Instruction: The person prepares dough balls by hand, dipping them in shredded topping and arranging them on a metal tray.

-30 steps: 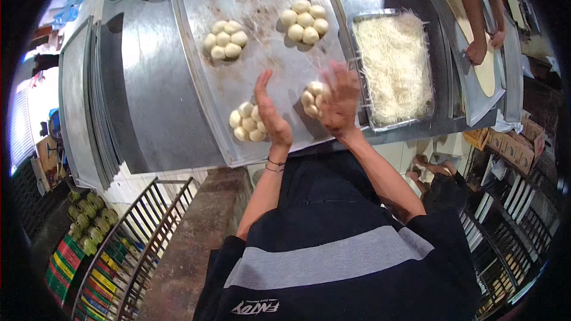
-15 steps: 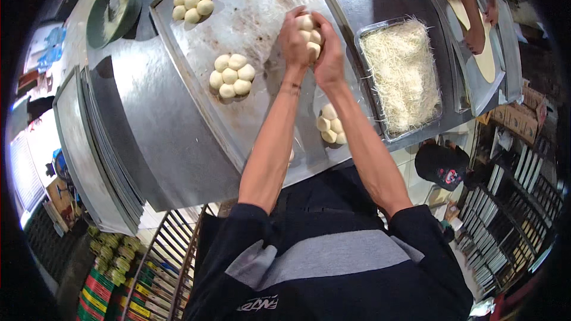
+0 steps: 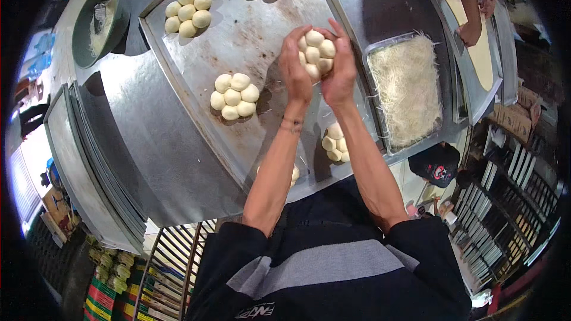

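"What's blocking the view?"
"The left forearm (image 3: 272, 175) is partly hiding a dough cluster (image 3: 295, 174)."
"Hands?"
"Left hand (image 3: 295, 65) and right hand (image 3: 341, 74) are cupping smooth, round dough balls (image 3: 315, 53) over the stained metal tray (image 3: 238, 44); stringy shreds (image 3: 407, 89) are filling a pan (image 3: 385, 42) alongside."

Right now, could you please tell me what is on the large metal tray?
Pale dough-ball clusters; the left hand and right hand cup one cluster. The left forearm partly hides another cluster, and the tray beneath them is covered.
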`<action>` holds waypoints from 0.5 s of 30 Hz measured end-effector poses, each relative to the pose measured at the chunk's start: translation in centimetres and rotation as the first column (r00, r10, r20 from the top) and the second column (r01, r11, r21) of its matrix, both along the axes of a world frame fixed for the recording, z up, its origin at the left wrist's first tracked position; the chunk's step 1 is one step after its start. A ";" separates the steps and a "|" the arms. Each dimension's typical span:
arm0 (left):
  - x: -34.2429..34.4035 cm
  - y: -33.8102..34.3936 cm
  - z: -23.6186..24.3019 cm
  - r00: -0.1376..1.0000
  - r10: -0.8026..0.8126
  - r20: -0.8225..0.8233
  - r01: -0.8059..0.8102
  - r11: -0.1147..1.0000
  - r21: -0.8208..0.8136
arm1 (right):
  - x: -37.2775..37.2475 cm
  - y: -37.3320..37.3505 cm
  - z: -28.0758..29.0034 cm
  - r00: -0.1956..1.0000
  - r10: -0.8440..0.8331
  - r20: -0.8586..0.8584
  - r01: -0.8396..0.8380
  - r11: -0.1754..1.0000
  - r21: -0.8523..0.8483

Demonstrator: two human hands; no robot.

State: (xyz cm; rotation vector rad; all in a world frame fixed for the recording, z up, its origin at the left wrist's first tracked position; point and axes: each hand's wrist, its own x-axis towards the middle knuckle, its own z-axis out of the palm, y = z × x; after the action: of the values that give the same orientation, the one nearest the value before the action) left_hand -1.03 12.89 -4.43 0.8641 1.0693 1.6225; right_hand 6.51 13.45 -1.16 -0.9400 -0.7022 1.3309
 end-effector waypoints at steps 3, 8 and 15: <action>0.6 -0.8 0.3 0.998 -0.055 -0.040 0.054 0.998 -0.014 | 3.7 2.0 -0.1 0.994 0.109 0.012 -0.109 0.994 0.003; -2.0 -1.7 3.3 0.815 0.175 -0.552 -0.075 0.977 0.199 | 6.3 -0.4 -0.6 0.170 -0.158 0.973 -0.317 0.926 0.205; -9.9 7.5 2.1 0.892 0.158 -0.424 -0.104 0.983 0.149 | 4.1 1.2 0.5 -0.057 0.206 0.977 -0.341 0.915 -0.213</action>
State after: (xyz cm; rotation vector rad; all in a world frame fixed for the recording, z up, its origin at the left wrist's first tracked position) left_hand -10.95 20.35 -2.29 1.3049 1.3705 1.6601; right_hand 10.65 14.63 -0.71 -1.7395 -2.2235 0.6503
